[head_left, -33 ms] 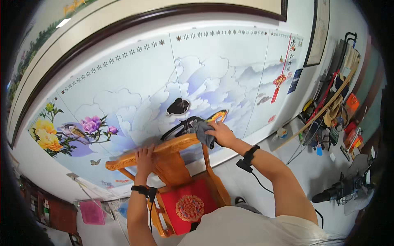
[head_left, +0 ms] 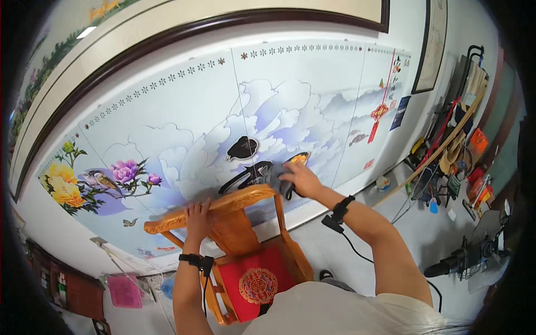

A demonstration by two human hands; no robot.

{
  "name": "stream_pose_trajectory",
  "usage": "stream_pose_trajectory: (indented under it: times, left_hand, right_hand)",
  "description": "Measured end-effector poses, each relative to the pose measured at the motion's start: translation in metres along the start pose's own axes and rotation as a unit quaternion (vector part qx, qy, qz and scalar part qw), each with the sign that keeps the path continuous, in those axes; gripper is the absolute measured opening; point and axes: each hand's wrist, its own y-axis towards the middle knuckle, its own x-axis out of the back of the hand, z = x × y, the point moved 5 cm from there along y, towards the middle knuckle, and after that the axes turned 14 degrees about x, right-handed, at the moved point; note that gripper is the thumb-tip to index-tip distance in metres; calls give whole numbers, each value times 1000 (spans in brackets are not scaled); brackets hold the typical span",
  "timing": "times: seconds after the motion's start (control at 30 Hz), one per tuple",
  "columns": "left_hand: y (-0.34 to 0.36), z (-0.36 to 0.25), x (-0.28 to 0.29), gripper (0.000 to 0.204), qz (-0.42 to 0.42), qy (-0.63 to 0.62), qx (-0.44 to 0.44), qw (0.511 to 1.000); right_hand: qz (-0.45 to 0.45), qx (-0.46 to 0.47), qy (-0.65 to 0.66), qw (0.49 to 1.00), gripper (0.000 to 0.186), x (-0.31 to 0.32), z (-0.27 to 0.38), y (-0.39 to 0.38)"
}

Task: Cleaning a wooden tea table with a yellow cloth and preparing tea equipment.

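A wooden armchair [head_left: 244, 196] with a carved top rail stands in front of me, near the wall. Its seat carries a red cushion [head_left: 231, 279] with a round embroidered emblem. My left hand [head_left: 197, 216] is closed over the left part of the top rail, its fingers hooked over the far side. Just beyond the rail's right end, my right hand [head_left: 303, 180] grips a dark grey cloth [head_left: 286, 178]. The cloth is bunched under the fingers, with a dark fold hanging below. Whether it touches the rail I cannot tell. Black bands with cables circle both wrists.
A painted wall panel [head_left: 184, 111] with flowers and clouds spans the wall behind the chair. At the right lean wooden poles [head_left: 441, 151] amid hats and tools, with a black wheeled thing [head_left: 466, 257] nearer. A pink basin [head_left: 125, 291] sits on the floor at lower left.
My right hand has shifted slightly right with the cloth, which lay over the rail's right end before and now sits beyond it. My left hand stays on the rail.
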Motion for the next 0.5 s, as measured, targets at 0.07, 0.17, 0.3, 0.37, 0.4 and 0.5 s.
stream_pose_trajectory:
  times: [0.07,0.17,0.3,0.37,0.4,0.5]
  left_hand:
    - [-5,16,0,68,3,4,19,1000]
    - [1,11,8,68,17,-24,4,1000]
    - [-3,24,-11,67,0,53,24,998]
    - [5,5,-6,66,7,32,33,999]
    - [5,2,-4,65,29,14,45,998]
    - [-3,10,-14,70,30,17,54,998]
  right_hand:
    - [-31,-13,-3,999,50,42,1,48]
    - [-208,53,-44,976,59,131,2,139]
    - [-294,108,-136,940,70,178,13,231]
    - [-271,107,-174,941,68,167,-4,250]
    - [-246,94,-173,949,64,147,-9,253]
    - [-183,153,-201,950,58,95,-7,240]
